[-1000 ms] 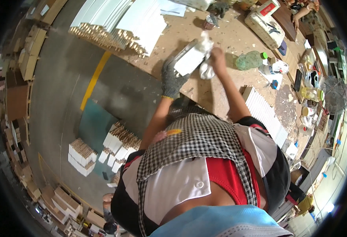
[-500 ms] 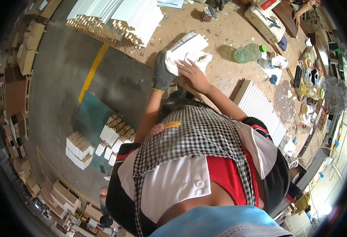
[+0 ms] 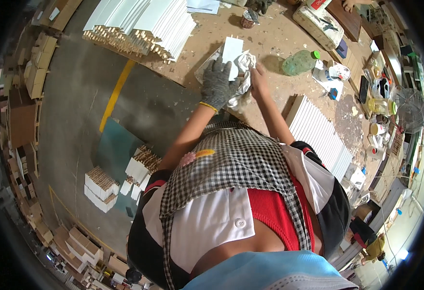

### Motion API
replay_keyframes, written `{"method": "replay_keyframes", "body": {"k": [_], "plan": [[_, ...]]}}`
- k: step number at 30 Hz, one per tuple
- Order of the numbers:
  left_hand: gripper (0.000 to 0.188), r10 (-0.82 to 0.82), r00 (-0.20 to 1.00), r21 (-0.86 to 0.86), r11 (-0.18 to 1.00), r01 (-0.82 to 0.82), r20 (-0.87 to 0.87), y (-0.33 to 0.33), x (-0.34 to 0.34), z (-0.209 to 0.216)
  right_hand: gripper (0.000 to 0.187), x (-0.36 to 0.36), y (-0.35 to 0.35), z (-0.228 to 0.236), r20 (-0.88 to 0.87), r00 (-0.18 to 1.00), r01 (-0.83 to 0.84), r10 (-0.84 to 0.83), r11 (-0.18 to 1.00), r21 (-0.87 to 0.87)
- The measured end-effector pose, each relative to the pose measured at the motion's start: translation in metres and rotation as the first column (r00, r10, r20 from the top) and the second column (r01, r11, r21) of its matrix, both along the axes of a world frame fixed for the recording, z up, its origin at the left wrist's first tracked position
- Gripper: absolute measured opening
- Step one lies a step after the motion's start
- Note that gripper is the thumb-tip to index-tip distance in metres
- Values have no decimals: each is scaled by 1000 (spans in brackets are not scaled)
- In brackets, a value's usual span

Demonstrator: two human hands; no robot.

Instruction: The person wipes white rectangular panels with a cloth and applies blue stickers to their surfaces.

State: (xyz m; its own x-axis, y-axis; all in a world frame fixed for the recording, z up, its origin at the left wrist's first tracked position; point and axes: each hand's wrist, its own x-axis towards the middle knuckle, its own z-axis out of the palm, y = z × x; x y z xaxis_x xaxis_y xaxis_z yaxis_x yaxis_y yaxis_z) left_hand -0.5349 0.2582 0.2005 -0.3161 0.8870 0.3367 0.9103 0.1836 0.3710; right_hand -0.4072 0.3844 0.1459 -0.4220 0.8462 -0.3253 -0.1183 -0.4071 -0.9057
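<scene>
My left hand (image 3: 217, 83), in a grey knitted glove with a yellow cuff edge, grips a small white board (image 3: 232, 50) near the table's front edge. Its thumb and the board's lower end are partly hidden. My bare right hand (image 3: 259, 83) is closed on a crumpled white cloth (image 3: 245, 63), which hangs beside the board's right side. Another pale flat piece (image 3: 203, 70) lies under the gloved hand, mostly covered.
White slats with wooden dowel ends (image 3: 144, 29) are stacked at the table's far left; more white strips (image 3: 318, 137) lie right. A green-capped bottle (image 3: 299, 64), small paint tin (image 3: 248, 19) and stained case (image 3: 318, 26) stand beyond. Another person's hand (image 3: 349, 5) shows far right.
My left hand has moved from the board's left end onto its face, and the board has turned more upright. My right hand has shifted right, drawing the cloth to the board's side.
</scene>
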Motion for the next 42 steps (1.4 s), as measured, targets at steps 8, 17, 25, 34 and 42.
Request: {"method": "replay_keyframes", "body": {"k": [8,17,25,34,42], "plan": [[62,-1,998,214,977,-13,65,5,-15,-33,50,51,39,39,36,944,330,-328,943,-41],[40,-311,-608,134,938,-320,731,-35,-42,-16,34,-19,-43,101,383,896,-414,227,742,528],[38,-205,-711,-8,959,-285,673,-49,-37,6,39,-83,34,29,775,627,-756,78,303,581],[36,-164,-602,-50,945,-323,782,-53,-52,-22,28,-57,-33,49,596,795,-606,118,199,770],[34,-86,-609,32,995,-99,789,-54,-90,-105,26,20,-68,86,639,639,-734,429,94,672]]}}
